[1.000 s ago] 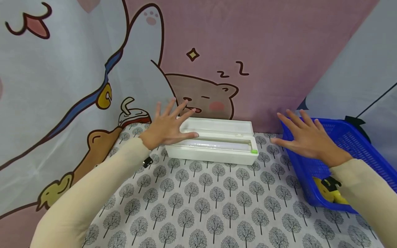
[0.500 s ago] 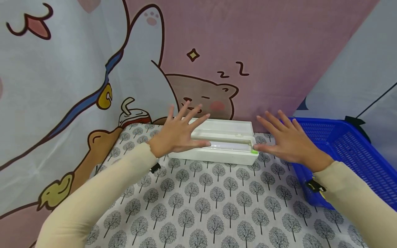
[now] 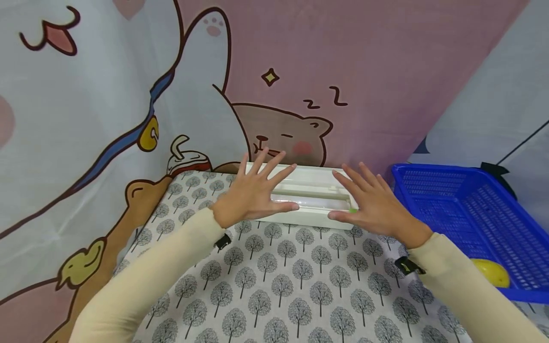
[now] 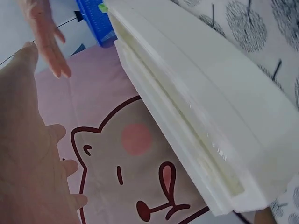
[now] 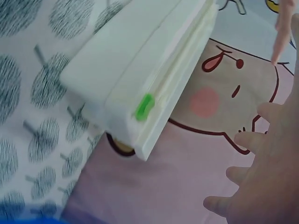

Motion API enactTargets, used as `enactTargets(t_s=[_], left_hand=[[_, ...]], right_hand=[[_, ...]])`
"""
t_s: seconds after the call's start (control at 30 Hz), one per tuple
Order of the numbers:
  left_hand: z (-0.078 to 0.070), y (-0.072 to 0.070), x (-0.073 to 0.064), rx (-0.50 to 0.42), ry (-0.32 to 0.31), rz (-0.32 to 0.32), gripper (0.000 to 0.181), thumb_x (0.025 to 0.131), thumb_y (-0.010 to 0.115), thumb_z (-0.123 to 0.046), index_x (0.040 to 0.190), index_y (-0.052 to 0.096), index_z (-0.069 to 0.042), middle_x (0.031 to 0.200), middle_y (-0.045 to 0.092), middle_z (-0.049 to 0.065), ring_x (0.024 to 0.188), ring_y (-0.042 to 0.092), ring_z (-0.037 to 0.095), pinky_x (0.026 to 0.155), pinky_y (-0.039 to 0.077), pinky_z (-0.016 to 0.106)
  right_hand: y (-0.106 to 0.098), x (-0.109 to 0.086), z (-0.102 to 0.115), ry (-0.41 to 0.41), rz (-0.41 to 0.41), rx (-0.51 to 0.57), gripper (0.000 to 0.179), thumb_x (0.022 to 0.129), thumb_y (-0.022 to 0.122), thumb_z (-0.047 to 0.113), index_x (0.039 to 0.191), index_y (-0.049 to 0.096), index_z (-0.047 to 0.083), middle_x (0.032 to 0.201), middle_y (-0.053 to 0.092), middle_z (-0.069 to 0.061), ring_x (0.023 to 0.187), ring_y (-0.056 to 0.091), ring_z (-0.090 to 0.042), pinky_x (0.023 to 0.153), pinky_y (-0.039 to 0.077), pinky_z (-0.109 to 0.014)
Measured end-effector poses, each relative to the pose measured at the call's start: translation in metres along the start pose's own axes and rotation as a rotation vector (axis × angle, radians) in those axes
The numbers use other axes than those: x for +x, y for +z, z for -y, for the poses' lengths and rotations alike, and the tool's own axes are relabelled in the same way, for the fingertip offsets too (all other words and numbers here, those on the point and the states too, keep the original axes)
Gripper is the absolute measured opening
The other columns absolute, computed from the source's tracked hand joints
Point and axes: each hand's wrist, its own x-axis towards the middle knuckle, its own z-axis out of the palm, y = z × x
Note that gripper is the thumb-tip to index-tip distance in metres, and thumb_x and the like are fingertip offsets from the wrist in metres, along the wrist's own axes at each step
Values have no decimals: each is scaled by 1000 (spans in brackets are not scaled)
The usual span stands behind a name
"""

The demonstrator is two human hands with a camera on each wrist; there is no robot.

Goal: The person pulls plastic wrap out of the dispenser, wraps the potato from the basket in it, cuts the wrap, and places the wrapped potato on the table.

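A long white plastic-wrap dispenser box (image 3: 313,219) lies on the table near the back wall. Its lid (image 3: 310,175) stands raised along the rear, and a pale roll (image 3: 319,201) shows in the trough. A small green piece (image 5: 145,107) sits at the box's right end. My left hand (image 3: 250,193) is over the box's left part, fingers spread and straight, holding nothing. Over the right end my right hand (image 3: 375,205) is likewise spread, thumb pointing inward. Both hands overlap the box in the head view; each wrist view shows a gap between hand and box.
A blue plastic basket (image 3: 450,209) stands on the right, with a yellow rounded thing (image 3: 493,273) in its near end. A cloth (image 3: 279,286) printed with grey trees covers the table. The cartoon-printed pink and white backdrop (image 3: 377,71) rises right behind the box.
Both hands have moved inward toward each other, the right one farther, from beside the basket to over the box's right end. The box and its lid stay in place.
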Motion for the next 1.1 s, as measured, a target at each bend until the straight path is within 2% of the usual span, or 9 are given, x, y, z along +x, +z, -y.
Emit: enactTargets(t_s=[0.13,0.27,0.37,0.5,0.6,0.77,0.87,1.0,1.1], left_hand=[[1,5,-3,-36,-39,-6,97,97,49,-87,176,24,-37,185,11,0,169,-4,37,129,-2,73],[5,6,-7,-121,-59,-45,95,96,58,-83,173,36,-32,182,24,1,169,4,38,129,3,74],[9,9,-11,-222,-61,-84,91,96,67,-75,168,46,-25,177,35,3,168,14,38,129,8,73],[17,20,-16,-371,-75,-139,84,96,76,-64,163,54,-18,170,47,7,162,32,37,129,21,69],[23,31,-21,-495,-123,-171,80,97,78,-59,160,56,-16,166,52,8,156,42,35,127,31,62],[34,48,-26,-662,-218,-210,71,101,76,-51,159,58,-15,162,57,6,152,48,33,125,37,59],[42,56,-28,-720,-243,-238,67,102,77,-48,157,60,-14,159,60,6,150,51,33,124,37,60],[53,66,-29,-774,-243,-279,62,101,79,-42,153,64,-12,155,63,6,148,53,32,124,38,60],[59,71,-29,-803,-227,-303,57,101,80,-38,148,67,-9,152,66,6,146,55,32,123,38,60]], right_hand=[[8,4,3,12,-31,78,102,100,67,70,177,23,20,183,16,-15,168,-3,-44,125,7,-81],[14,6,4,11,-100,212,101,101,72,62,177,24,16,182,19,-17,167,-1,-46,122,6,-84],[18,5,3,0,-160,338,96,102,75,51,175,27,14,181,22,-18,167,1,-47,122,5,-84],[25,1,0,24,-200,483,87,103,77,39,174,32,14,180,24,-17,167,3,-47,121,6,-86],[33,-2,-4,66,-193,565,85,103,78,34,173,34,15,181,21,-18,167,5,-47,120,8,-87],[49,-3,-15,102,-209,644,82,102,79,26,171,38,13,178,25,-24,162,19,-53,119,18,-86],[58,-2,-21,107,-248,697,77,102,80,19,168,43,10,173,36,-23,159,27,-52,121,24,-80],[67,1,-28,101,-297,788,70,102,80,11,164,48,7,169,46,-18,160,31,-43,127,25,-69],[71,3,-32,94,-319,815,67,102,80,10,163,51,7,167,50,-16,160,33,-39,128,26,-64]])
